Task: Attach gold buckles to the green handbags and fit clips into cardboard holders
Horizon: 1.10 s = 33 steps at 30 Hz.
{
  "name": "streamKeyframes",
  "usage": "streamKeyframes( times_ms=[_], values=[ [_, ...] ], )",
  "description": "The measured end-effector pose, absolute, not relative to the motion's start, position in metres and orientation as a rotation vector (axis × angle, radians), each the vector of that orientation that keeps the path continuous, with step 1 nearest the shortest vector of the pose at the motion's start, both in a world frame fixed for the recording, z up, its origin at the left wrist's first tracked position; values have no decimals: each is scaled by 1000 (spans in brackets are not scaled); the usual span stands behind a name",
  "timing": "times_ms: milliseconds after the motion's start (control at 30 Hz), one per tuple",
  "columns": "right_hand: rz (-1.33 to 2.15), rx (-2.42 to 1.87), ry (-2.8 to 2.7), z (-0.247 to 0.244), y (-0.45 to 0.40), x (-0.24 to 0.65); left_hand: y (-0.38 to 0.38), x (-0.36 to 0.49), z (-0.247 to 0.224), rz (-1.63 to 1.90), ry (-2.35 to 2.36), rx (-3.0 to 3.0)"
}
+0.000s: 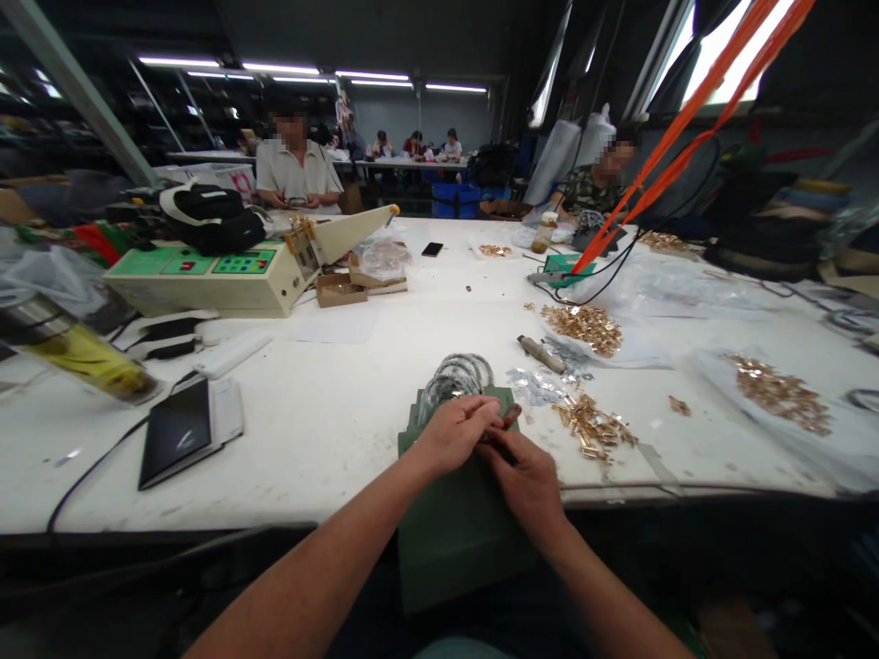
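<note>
My left hand [461, 432] is closed in a pinch over a green block-shaped stand [446, 540] at the table's front edge. Its fingertips meet those of my right hand [527, 478], which is closed too. A small reddish-brown loop-shaped piece [512, 415] sticks up from between the fingers, by my right index finger. What my left fingers pinch is hidden. Just behind my left hand, a coil of grey braided cord [457, 373] rests on the stand. To the right lie a pile of gold-coloured metal fittings [591, 428] and small silvery pieces [539, 386].
A taped tool [541, 354] and more gold fittings [583, 329] lie beyond. Orange straps [679, 128] hang down to pliers [549, 277]. At left are a cream machine [206, 284], a bottle [82, 352] and a black tablet-like device [177, 430]. Two people sit across the table.
</note>
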State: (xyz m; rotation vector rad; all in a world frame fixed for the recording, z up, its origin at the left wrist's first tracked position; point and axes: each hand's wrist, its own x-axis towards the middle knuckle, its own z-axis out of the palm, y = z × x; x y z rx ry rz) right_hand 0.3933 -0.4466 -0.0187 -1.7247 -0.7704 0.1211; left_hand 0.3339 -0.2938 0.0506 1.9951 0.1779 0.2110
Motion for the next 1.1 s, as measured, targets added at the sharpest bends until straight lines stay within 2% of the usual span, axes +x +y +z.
streamKeyframes(
  times_ms=[133, 300, 733, 1100],
  values=[
    [233, -1756, -595, -15, -452, 418, -288, 323, 37, 459, 360, 2469],
    [324, -1811, -657, -14, -464, 438, -293, 322, 31, 284, 322, 2808],
    [226, -1963, -806, -15, -467, 421, -291, 334, 36, 132, 362, 2742],
    [89, -2148, -896, 2, -460, 406, -300, 334, 46, 156, 322, 2739]
  ],
)
